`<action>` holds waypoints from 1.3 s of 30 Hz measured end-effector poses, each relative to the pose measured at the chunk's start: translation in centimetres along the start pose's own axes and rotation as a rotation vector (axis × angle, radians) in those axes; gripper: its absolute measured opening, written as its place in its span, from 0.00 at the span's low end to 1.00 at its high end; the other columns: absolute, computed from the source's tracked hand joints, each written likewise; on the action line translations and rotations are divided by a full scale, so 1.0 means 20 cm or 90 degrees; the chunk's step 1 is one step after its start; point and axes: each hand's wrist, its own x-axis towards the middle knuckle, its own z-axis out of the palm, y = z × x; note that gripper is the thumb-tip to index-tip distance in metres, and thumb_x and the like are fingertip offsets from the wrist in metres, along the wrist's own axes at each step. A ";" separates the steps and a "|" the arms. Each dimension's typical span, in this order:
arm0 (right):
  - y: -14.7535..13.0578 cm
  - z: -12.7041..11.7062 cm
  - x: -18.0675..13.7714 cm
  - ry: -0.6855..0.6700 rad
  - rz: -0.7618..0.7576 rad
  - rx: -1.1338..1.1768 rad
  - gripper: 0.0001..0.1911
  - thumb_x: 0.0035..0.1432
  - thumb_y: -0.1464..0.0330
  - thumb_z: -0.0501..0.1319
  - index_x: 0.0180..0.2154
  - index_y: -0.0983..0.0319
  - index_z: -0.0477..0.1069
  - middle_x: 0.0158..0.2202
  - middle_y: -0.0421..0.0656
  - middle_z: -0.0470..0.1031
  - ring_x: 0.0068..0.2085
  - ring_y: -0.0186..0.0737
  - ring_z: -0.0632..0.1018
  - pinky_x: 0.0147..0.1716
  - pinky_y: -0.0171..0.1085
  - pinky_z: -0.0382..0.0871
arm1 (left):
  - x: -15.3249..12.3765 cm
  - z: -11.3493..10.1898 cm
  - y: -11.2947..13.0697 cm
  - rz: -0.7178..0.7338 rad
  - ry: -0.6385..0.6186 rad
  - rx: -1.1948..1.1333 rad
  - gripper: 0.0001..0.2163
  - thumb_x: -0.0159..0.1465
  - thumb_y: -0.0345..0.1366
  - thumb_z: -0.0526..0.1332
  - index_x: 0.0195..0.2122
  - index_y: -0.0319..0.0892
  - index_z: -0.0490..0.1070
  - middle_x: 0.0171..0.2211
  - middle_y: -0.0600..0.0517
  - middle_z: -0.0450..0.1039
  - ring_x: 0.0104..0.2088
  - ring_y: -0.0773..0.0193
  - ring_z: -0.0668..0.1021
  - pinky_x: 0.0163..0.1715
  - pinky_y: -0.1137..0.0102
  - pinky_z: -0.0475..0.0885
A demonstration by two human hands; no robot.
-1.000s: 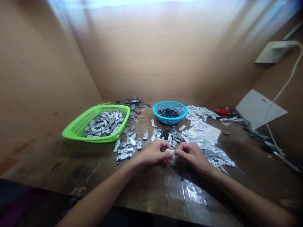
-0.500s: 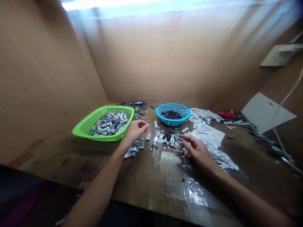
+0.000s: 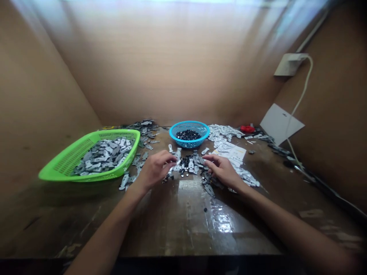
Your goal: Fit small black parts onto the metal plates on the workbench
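Note:
My left hand (image 3: 156, 170) is at the left edge of the middle pile, its thumb and forefinger closed toward each other. Whatever they pinch, if anything, is too small to make out. Across the pile, my right hand (image 3: 225, 172) has curled fingers, thumb and forefinger close together beside grey parts; what lies between them is unclear. Between the hands are small flat grey parts (image 3: 195, 168) with small black round pieces (image 3: 186, 163). More loose grey parts (image 3: 209, 190) lie under the right fingers.
A green basket (image 3: 46, 173) full of grey parts stands left. A blue basket (image 3: 189, 144) with black pieces sits behind the pile. White parts (image 3: 225, 132) spread at the right, near a red object (image 3: 247, 129), a white card (image 3: 279, 124) and a cable (image 3: 305, 88).
The view has turned right, so everything sits further left. My left hand has moved from beside the green basket to the middle pile. My right hand stays by the pile.

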 end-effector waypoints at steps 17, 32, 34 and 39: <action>0.03 0.06 -0.01 -0.087 -0.084 0.078 0.17 0.53 0.65 0.59 0.46 0.61 0.63 0.31 0.41 0.70 0.29 0.33 0.71 0.29 0.34 0.66 | -0.03 0.29 0.10 -0.437 -0.187 -0.727 0.15 0.53 0.43 0.63 0.32 0.37 0.64 0.29 0.47 0.72 0.27 0.68 0.76 0.25 0.78 0.68; 0.05 0.01 0.07 -0.111 -0.235 -0.691 0.11 0.58 0.66 0.53 0.31 0.58 0.74 0.32 0.46 0.69 0.37 0.41 0.67 0.31 0.35 0.57 | -0.03 0.28 0.09 -0.486 -0.218 -0.702 0.14 0.54 0.45 0.61 0.31 0.38 0.64 0.28 0.48 0.72 0.24 0.70 0.74 0.23 0.77 0.69; 0.05 0.01 0.07 -0.112 -0.227 -0.694 0.10 0.57 0.67 0.54 0.30 0.59 0.74 0.31 0.46 0.69 0.37 0.41 0.67 0.30 0.35 0.57 | -0.03 0.28 0.09 -0.485 -0.237 -0.702 0.15 0.54 0.46 0.61 0.30 0.38 0.63 0.28 0.48 0.72 0.24 0.70 0.74 0.23 0.76 0.68; 0.06 -0.02 0.07 -0.070 -0.228 -0.534 0.08 0.56 0.67 0.56 0.33 0.60 0.73 0.32 0.43 0.71 0.36 0.38 0.70 0.34 0.34 0.60 | -0.03 0.28 0.10 -0.477 -0.259 -0.687 0.16 0.52 0.47 0.61 0.29 0.38 0.63 0.27 0.48 0.72 0.24 0.69 0.74 0.23 0.76 0.68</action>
